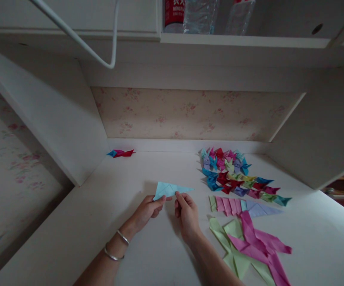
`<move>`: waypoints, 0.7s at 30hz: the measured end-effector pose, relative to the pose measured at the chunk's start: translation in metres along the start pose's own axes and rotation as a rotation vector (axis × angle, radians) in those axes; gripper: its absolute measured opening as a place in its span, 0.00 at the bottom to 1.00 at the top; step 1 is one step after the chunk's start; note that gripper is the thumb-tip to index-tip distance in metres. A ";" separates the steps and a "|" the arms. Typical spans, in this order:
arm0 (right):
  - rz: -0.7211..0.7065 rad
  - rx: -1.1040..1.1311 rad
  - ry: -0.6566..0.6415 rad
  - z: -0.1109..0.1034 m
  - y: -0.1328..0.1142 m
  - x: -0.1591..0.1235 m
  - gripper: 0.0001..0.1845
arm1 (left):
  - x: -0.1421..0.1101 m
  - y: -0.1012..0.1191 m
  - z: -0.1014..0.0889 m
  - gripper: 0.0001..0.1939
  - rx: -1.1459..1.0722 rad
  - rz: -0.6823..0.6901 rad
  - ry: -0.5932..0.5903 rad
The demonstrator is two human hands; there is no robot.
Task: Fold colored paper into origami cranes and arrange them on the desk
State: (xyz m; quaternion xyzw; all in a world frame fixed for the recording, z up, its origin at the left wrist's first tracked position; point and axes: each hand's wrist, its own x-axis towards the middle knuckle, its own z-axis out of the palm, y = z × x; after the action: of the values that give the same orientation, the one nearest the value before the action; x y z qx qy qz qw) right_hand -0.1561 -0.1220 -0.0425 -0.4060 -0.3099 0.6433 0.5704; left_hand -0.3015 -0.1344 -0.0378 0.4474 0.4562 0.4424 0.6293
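A light blue sheet of origami paper, folded to a long point on the right, is held up between my two hands over the white desk. My left hand pinches its lower left corner, thumb on top. At the lower edge, right of the middle, my right hand grips the paper between thumb and curled fingers. Crease lines show on its face. Beside my right hand lies a row of folded paper pieces in pink, green and lilac.
Small colourful origami figures stand in rows at the back right. Larger pink and green folded papers lie at the front right. A few figures sit back left. A white cable hangs under the shelf holding bottles.
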 end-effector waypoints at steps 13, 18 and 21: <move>0.003 -0.031 -0.008 0.000 0.000 -0.001 0.21 | 0.001 0.002 0.001 0.27 0.020 0.000 0.013; -0.002 -0.039 -0.012 0.000 -0.001 -0.001 0.21 | 0.001 0.001 0.001 0.27 0.042 0.018 0.022; -0.001 -0.034 -0.012 0.000 -0.001 -0.001 0.21 | 0.001 0.001 0.002 0.26 0.059 0.026 0.037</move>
State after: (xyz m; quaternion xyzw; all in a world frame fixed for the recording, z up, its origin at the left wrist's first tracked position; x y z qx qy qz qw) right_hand -0.1556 -0.1227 -0.0409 -0.4117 -0.3241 0.6400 0.5619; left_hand -0.3000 -0.1331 -0.0364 0.4633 0.4749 0.4452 0.6014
